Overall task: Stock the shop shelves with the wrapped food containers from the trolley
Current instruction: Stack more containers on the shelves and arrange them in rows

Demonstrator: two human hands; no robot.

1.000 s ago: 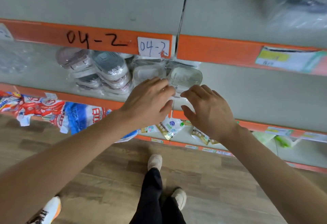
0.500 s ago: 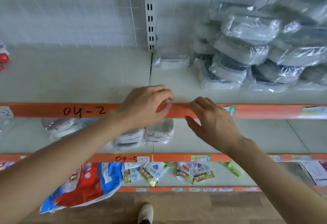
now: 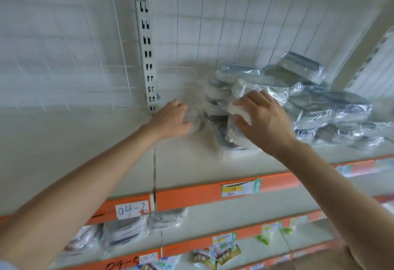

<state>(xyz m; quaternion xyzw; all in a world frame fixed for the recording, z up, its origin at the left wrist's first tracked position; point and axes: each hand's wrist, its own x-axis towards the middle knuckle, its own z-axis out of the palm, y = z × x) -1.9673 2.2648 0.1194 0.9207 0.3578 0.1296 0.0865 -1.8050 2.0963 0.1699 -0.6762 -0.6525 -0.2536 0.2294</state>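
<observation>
Left hand: arm stretched forward, palm down, fingers curled round a small, blurred wrapped container that sits on the upper shelf.
Right hand: fingers spread and bent, gripping a pale oval container in crinkly clear film at the front of the pile.
Pile of wrapped containers: glossy plastic, rounded grey-and-white tubs heaped against the white wire-grid back panel.
Shelf edge: smooth orange strip with a handwritten "04-2" label.
Lower shelf: more wrapped containers lying flat.
</observation>
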